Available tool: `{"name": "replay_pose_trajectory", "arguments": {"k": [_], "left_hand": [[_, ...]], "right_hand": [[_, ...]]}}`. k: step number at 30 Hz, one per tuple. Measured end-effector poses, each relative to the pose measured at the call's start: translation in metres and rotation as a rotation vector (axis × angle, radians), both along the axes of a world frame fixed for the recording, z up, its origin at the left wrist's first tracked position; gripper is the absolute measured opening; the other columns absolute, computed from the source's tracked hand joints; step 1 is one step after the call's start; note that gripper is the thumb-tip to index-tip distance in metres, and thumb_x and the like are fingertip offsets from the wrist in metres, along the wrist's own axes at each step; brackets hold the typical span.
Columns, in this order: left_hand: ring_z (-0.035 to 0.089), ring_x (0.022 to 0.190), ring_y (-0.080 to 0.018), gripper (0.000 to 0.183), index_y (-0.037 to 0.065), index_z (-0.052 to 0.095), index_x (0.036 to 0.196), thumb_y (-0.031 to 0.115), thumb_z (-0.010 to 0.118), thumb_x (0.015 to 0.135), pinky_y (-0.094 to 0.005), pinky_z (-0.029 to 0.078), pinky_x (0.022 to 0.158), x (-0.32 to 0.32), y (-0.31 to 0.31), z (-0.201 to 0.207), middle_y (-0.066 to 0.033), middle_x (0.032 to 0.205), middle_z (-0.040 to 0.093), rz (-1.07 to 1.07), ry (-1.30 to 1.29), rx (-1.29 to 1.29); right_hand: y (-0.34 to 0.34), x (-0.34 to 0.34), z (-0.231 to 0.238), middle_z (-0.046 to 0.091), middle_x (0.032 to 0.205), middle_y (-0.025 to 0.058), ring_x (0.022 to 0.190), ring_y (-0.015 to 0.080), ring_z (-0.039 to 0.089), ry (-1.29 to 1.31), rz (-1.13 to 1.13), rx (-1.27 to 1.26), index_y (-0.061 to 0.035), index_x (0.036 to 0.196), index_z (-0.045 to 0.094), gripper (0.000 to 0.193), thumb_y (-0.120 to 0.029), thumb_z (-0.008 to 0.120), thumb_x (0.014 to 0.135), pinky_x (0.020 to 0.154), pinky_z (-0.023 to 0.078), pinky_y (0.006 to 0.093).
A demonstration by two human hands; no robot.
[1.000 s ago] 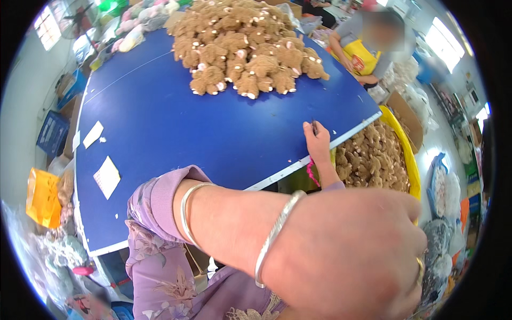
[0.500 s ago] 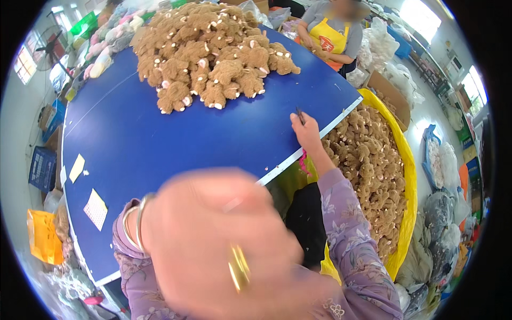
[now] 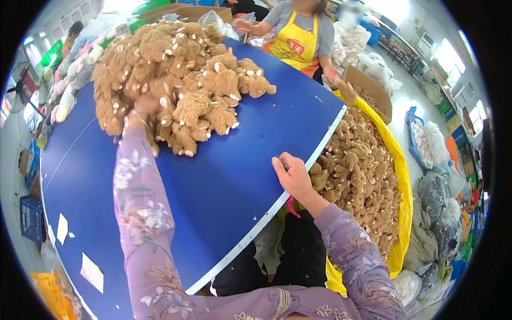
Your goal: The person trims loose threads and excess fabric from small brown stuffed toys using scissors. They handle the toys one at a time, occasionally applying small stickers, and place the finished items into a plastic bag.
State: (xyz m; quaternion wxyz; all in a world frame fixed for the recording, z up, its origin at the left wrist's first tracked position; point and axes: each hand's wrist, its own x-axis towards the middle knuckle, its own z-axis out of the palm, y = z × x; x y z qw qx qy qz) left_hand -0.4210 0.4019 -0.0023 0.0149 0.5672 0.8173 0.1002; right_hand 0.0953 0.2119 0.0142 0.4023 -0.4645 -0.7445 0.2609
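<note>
A large heap of brown plush toys with small white and pink parts lies on the far left of the blue table. My left hand reaches into the heap's near left side. Its fingers are smeared by motion and partly hidden among the plush, so their grip does not show. Above the table's right edge, my right hand is closed around a small dark tool; only a bit of it shows, too little to tell its kind.
Right of the table, a yellow bag holds many brown plush pieces. A co-worker in a yellow apron stands at the far edge, a brown piece near one hand. Paper sheets lie at the left, with a blue crate beyond.
My left hand has gone from close before the camera out to the heap. My right hand still grips the small tool. The co-worker's hands have moved apart. The view has shifted.
</note>
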Motion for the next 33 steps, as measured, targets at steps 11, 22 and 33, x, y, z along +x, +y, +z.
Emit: {"name": "replay_pose_trajectory", "arguments": {"k": [11,22,33], "left_hand": [[0.047,0.120,-0.0470,0.078,0.003,0.054,0.127,0.064,0.057,0.077,-0.0523,0.037,0.102,0.127,-0.112,0.023,-0.0231,0.130,0.053,-0.216,0.133,0.025],[0.046,0.124,-0.0369,0.057,0.002,0.047,0.132,0.040,0.056,0.089,-0.0426,0.034,0.106,0.243,-0.228,0.062,-0.0203,0.135,0.048,-0.667,-0.179,0.524],[0.062,0.064,-0.0201,0.015,0.002,0.062,0.098,0.004,0.062,0.083,-0.0302,0.049,0.058,0.314,-0.360,0.041,-0.0086,0.079,0.064,-0.621,-0.645,0.412]], "right_hand": [[-0.006,0.006,-0.005,0.047,0.057,0.0196,0.052,0.0382,0.048,-0.024,-0.050,0.091,0.0001,0.070,0.049,0.033,-0.023,0.060,0.090,0.048,0.037,0.0400],[-0.026,0.008,-0.015,0.053,0.065,0.0116,0.062,0.0262,0.056,0.238,-0.048,0.091,-0.0010,0.080,0.051,0.035,-0.030,0.047,0.098,0.060,0.043,0.0382],[-0.028,0.019,0.005,0.062,0.080,0.0079,0.079,0.0197,0.061,0.228,0.037,-0.265,0.0015,0.099,0.060,0.030,-0.027,0.057,0.092,0.074,0.048,0.0308]]}}
